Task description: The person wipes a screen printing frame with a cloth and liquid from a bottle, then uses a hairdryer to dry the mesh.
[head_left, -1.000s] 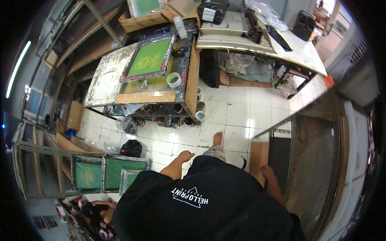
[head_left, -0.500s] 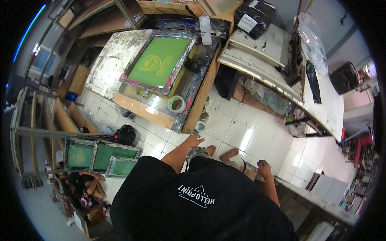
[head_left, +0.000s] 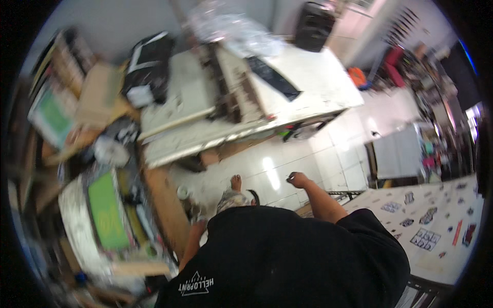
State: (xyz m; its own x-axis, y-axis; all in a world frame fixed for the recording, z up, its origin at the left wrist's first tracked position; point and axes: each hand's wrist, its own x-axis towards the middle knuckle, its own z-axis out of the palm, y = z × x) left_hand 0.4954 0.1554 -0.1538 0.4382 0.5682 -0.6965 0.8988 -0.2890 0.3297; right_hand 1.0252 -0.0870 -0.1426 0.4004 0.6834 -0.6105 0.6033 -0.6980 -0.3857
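My right hand (head_left: 300, 179) hangs above the tiled floor with its fingers curled closed. Something small and dark shows at its fingertips, too small to name. Low on the left, my left hand (head_left: 198, 226) is smeared by motion and partly hidden by my body, so its fingers cannot be made out. It is nearest the wooden edge (head_left: 163, 205) of the left worktable. On that table lies a framed screen with a green mesh (head_left: 108, 210). My bare foot (head_left: 235, 182) is out in front on the floor.
Ahead stands a long white table (head_left: 318, 84) bearing a black folded piece (head_left: 272, 78), clear plastic (head_left: 231, 31) and a black wrapped bundle (head_left: 149, 66). To my right is a table with a printed white sheet (head_left: 431, 220). A grey-topped stand (head_left: 398, 154) lies beyond.
My view has swung right, so the green screen now lies far left and the printed sheet has come in at right. My right hand is still closed; my left hand, earlier open, is now blurred.
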